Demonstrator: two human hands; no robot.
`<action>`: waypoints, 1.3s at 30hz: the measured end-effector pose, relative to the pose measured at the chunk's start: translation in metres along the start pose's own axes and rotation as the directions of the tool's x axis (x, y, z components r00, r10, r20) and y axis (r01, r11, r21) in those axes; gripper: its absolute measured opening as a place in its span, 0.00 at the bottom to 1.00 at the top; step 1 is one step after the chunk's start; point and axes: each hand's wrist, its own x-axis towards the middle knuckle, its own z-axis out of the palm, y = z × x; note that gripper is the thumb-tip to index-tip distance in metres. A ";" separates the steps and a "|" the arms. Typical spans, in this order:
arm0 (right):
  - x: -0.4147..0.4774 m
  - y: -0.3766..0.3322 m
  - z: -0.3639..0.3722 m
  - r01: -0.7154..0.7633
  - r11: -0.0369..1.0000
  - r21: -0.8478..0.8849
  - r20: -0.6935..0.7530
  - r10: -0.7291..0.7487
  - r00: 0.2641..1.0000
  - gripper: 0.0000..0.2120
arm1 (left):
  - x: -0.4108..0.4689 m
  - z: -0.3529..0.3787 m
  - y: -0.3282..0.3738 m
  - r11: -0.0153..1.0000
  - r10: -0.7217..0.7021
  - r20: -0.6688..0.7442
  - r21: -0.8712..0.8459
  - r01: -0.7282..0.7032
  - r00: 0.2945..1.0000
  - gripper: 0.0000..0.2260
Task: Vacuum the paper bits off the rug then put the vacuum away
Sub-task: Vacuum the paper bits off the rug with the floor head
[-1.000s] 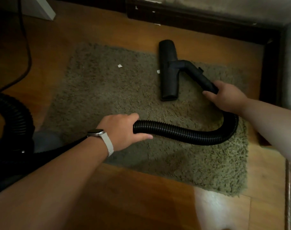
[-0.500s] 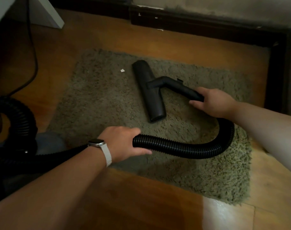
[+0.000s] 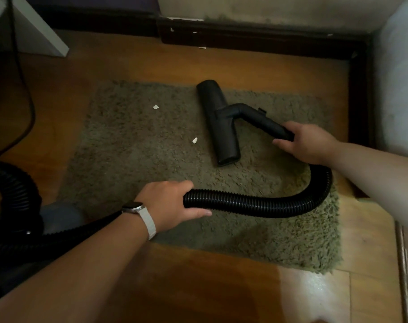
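Far left, 9 o'clock edge: black hose coil (image 3: 19,190) looped on the wood floor (image 3: 198,287). A thin black cable (image 3: 23,89) runs up toward 11 o'clock past a white furniture leg (image 3: 37,36). There's a grey rounded shape just right of the coil, too dark to tell what it is.

The rug (image 3: 133,164), shaggy olive, fills the middle. First paper bit (image 3: 156,107) sits at 11 o'clock of rug centre. Second paper bit (image 3: 195,140) is nearer centre, just beside the floor head's left side, not touching it.

My left hand (image 3: 170,203) is at 7 o'clock of the rug, with a watch (image 3: 137,209) on a pale strap at the wrist. Its fingers are curled over the ribbed hose (image 3: 256,205) with the thumb under it, a full grip. From that hand the hose runs toward 3 o'clock, then bends up in a U at the rug's right edge.

The floor head (image 3: 219,127) lies flat on the rug at 12 to 1 o'clock, its long axis running 11 to 5. A rigid tube (image 3: 261,120) leaves its middle toward 4 o'clock.

My right hand (image 3: 307,143), at 3 o'clock, is wrapped round the tube's end where the hose starts, fingers curled over the top, thumb pointing left.

A dark baseboard (image 3: 268,40) runs along 12 o'clock, with a white scrap (image 3: 202,48) on the bare floor at its foot.
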 end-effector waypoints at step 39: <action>0.025 -0.060 0.012 0.144 0.985 -0.096 0.085 -0.136 0.987 0.14 | -0.022 0.022 -0.024 0.998 0.042 -0.010 -0.043 -0.043 0.999 0.27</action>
